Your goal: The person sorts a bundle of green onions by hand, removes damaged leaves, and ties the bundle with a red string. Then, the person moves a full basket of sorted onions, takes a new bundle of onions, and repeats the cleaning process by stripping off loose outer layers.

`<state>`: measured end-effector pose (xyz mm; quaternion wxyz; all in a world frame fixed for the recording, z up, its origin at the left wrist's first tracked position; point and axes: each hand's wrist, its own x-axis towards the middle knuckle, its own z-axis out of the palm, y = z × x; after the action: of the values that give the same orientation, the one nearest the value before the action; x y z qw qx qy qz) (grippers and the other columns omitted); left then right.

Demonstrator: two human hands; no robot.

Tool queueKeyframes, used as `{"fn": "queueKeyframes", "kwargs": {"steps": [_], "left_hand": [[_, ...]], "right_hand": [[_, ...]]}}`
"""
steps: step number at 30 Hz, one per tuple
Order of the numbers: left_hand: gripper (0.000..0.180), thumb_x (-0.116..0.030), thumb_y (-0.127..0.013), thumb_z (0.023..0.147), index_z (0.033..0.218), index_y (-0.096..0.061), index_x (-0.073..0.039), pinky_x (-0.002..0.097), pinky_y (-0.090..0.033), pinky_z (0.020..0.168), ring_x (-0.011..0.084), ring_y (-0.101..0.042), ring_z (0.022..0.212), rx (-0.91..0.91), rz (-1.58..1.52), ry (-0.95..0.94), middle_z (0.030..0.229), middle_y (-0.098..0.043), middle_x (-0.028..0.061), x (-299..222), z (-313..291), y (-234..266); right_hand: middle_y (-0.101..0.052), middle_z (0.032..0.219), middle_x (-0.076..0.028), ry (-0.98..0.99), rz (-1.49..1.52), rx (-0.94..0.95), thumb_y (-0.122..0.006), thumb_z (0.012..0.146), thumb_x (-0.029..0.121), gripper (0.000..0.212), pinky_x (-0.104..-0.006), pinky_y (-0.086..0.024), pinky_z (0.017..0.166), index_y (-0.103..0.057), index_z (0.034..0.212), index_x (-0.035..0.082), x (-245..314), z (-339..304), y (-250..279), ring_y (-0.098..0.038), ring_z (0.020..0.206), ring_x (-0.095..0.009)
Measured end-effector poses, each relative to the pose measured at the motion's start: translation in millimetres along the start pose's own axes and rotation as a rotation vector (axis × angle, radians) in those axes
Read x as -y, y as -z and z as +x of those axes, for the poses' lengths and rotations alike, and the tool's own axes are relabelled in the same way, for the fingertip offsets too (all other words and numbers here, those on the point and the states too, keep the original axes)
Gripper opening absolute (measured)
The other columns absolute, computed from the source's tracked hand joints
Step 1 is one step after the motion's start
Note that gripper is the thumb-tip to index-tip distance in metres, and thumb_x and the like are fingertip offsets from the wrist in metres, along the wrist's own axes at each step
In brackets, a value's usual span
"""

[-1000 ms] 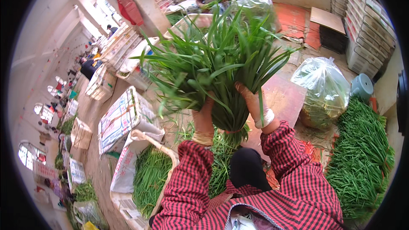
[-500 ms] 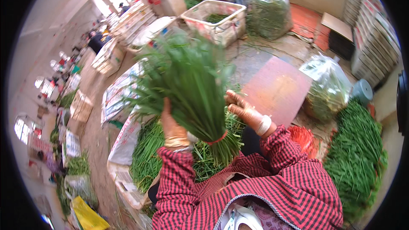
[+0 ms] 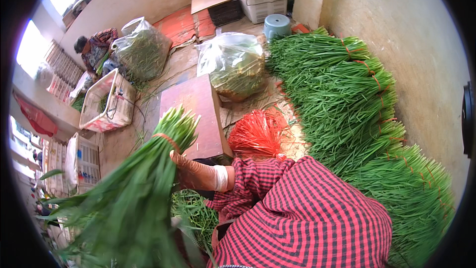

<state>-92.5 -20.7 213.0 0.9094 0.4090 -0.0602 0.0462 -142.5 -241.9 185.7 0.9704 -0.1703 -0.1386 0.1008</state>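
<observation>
A thick bunch of garlic chives (image 3: 144,183) slants across the left side, its pale cut ends up and its long leaves trailing down, blurred by motion. A red tie (image 3: 167,140) circles it near the cut ends. My right hand (image 3: 198,173), with a white band at the wrist, grips the bunch from its right side; the stalks hide part of the fingers. My left hand does not show. Loose chives (image 3: 196,216) lie below my right forearm.
Tied chive bunches (image 3: 342,99) are piled along the right wall. Red plastic strips (image 3: 258,131) lie beside a reddish wooden box (image 3: 186,101). Beyond are stuffed clear bags (image 3: 230,64), a blue stool (image 3: 276,26), a white crate (image 3: 106,104) and a seated person (image 3: 96,52).
My view has turned right, bringing the piled bunches into fuller sight. The held bunch has swung to the left with its cut ends now up. My left hand has gone out of sight.
</observation>
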Motion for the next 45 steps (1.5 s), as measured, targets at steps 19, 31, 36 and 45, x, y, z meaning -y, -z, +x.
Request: {"fn": "queueKeyframes", "kwargs": {"steps": [19,31,36,45], "left_hand": [[0.051,-0.028,-0.052,0.101,0.145,-0.045,-0.004,0.0439,-0.044,0.109,0.0263,-0.057,0.125,0.411,-0.026,0.826,0.134,-0.060,0.0138,95.1,34.1,37.7],[0.046,-0.025,-0.050,0.102,0.145,-0.048,-0.008,0.0378,-0.042,0.109,0.0195,-0.052,0.130,0.034,0.043,0.716,0.143,-0.054,0.0062,36.9,9.6,149.7],[0.044,-0.025,-0.049,0.102,0.142,-0.050,-0.007,0.0401,-0.043,0.108,0.0218,-0.054,0.128,-0.027,0.045,0.646,0.140,-0.057,0.0079,6.2,-9.4,180.4],[0.046,-0.026,-0.050,0.102,0.143,-0.049,-0.007,0.0398,-0.046,0.106,0.0220,-0.057,0.124,-0.267,0.244,0.679,0.134,-0.061,0.0099,2.0,-24.3,157.2]], "right_hand": [[-0.067,0.104,-0.004,0.972,-1.032,-1.628,-0.070,0.082,0.045,0.050,-0.0326,-0.045,0.089,-0.070,0.109,0.003,267.7,-435.4,50.2,-0.056,0.095,-0.017],[-0.041,0.151,-0.025,-1.061,-0.925,-2.242,-0.059,0.088,0.047,0.075,-0.0404,-0.034,0.114,-0.042,0.147,0.005,202.1,-545.5,230.7,-0.037,0.142,-0.037],[-0.070,0.079,-0.014,-1.018,-1.404,-1.442,-0.060,0.089,0.028,0.032,-0.0404,-0.053,0.066,-0.068,0.095,-0.002,157.1,-413.9,284.1,-0.068,0.072,-0.026],[-0.067,0.114,-0.018,-0.736,-1.888,-1.024,-0.057,0.086,0.011,0.028,-0.0432,-0.051,0.094,-0.069,0.112,0.014,50.3,-208.3,368.2,-0.065,0.107,-0.036]]}}
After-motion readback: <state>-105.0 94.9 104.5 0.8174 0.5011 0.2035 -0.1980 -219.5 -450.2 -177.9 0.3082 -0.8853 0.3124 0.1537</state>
